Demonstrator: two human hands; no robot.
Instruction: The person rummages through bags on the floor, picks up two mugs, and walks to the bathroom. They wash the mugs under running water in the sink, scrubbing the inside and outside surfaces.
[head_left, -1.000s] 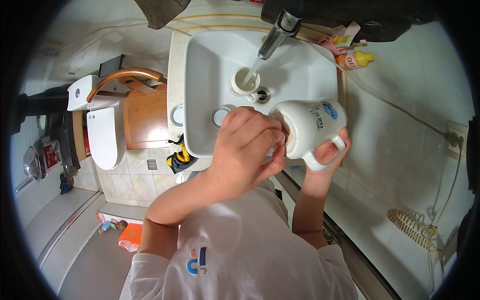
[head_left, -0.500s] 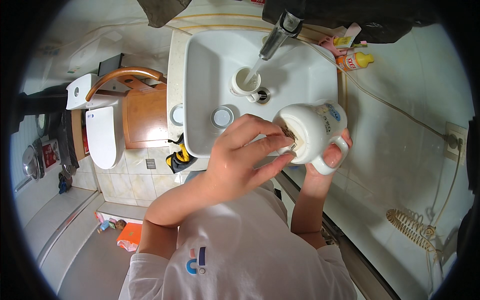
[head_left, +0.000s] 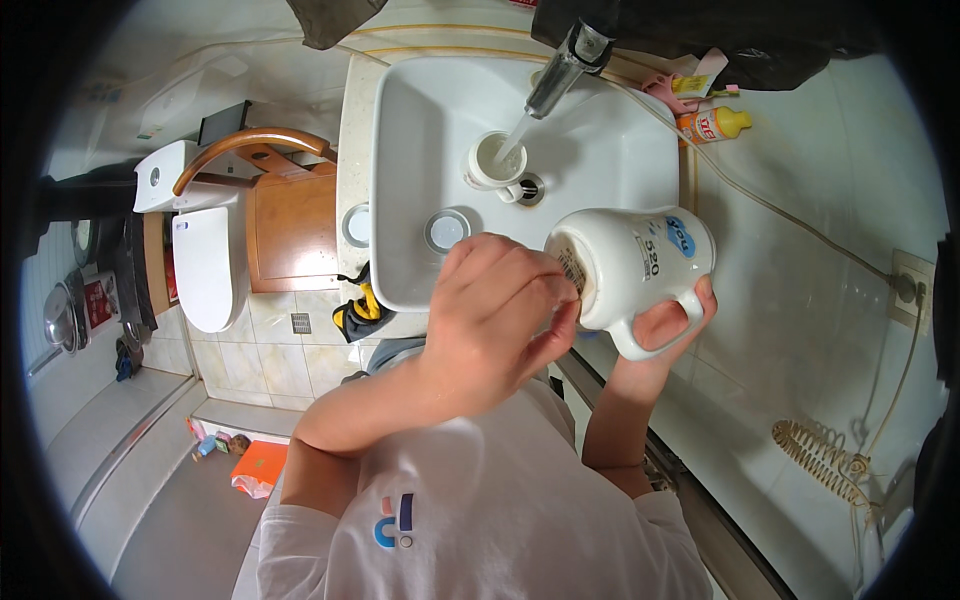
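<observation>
Over the near right part of the sink, a white mug (head_left: 618, 275) lies tipped on its side, its base turned left. My right hand (head_left: 664, 322) grips it from the right, partly hidden behind the handle. At the base, my left hand (head_left: 495, 325) has its fingers curled and pinched by a label (head_left: 569, 262) with printed marks. Whatever the left fingertips hold is hidden. A smaller white cup (head_left: 480, 172) stands in the sink under running water from the metal faucet (head_left: 556, 84).
The white sink (head_left: 376, 190) has a drain (head_left: 531, 188) beside the cup. A round lid (head_left: 446, 231) lies in the basin, another (head_left: 356, 226) on the counter. An orange bottle (head_left: 708, 125) stands at the right. A yellow-black cloth (head_left: 362, 318) hangs at the near left.
The mug has turned so more of its printed side shows, with its base less exposed. My left fingers have curled in further at the base.
</observation>
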